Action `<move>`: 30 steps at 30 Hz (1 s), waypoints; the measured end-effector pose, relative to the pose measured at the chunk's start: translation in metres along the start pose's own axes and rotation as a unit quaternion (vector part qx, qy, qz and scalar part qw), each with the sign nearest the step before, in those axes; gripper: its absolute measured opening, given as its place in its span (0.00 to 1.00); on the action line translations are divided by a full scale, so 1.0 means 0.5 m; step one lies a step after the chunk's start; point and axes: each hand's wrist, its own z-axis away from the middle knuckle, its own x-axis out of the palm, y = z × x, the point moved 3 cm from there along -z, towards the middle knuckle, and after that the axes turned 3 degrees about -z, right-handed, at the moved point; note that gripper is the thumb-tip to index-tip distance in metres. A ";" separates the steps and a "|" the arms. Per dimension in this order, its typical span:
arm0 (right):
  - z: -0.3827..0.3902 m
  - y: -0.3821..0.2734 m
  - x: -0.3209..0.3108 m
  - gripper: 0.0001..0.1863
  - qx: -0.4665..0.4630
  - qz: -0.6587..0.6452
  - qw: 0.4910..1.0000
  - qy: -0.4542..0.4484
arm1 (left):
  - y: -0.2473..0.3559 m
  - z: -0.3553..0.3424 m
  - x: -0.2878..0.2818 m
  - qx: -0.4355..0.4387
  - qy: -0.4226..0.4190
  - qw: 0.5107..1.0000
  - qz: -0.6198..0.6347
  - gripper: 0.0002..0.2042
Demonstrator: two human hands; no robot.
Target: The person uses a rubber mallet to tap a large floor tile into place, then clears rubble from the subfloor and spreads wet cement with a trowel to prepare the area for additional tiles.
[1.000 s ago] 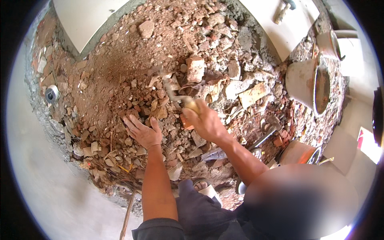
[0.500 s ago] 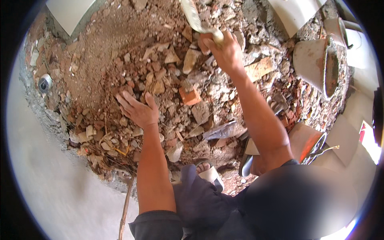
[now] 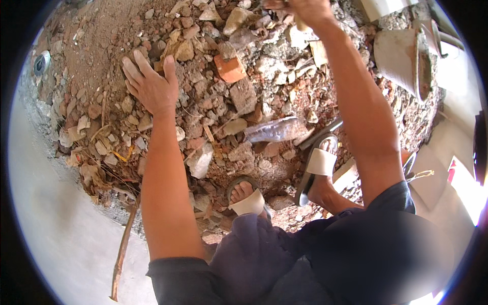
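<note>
My left hand (image 3: pixel 152 89) hovers over or rests on the rubble (image 3: pixel 195 96), palm down and fingers spread; whether it presses on the stones is hard to tell. It holds nothing. At the upper edge, my right hand (image 3: pixel 311 12) is closed around a trowel, whose handle end (image 3: pixel 301 23) pokes out below the fist. The trowel's blade lies outside the picture. Between the two arms sit an orange brick piece (image 3: pixel 230 69), a greyish brown block (image 3: pixel 243 95) and a crumpled clear plastic bottle (image 3: pixel 274 130).
Buckets (image 3: pixel 399 58) crusted with mortar stand at the right. My sandalled feet (image 3: pixel 321 160) are planted among the stones. A thin stick (image 3: pixel 124 249) leans at the lower left beside a pale smooth surface (image 3: pixel 66 218). A round pipe end (image 3: pixel 41 63) sticks up at the far left.
My right hand has moved up and slightly right with the trowel, whose blade has left the picture. My left hand is farther up and left. The view has shifted, showing more of my feet.
</note>
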 end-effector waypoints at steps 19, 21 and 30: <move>0.618 0.214 -0.220 0.21 0.034 0.036 0.976 -0.210 | 0.363 0.035 -0.046 0.361 -0.241 0.877 0.208 0.11; 0.569 0.211 -0.255 0.21 0.007 0.050 0.988 -0.148 | 0.363 0.011 -0.065 0.082 -0.440 0.835 0.319 0.10; 0.397 0.149 -0.301 0.18 0.085 0.173 0.980 -0.051 | 0.343 0.196 -0.307 0.246 -0.441 0.684 0.527 0.09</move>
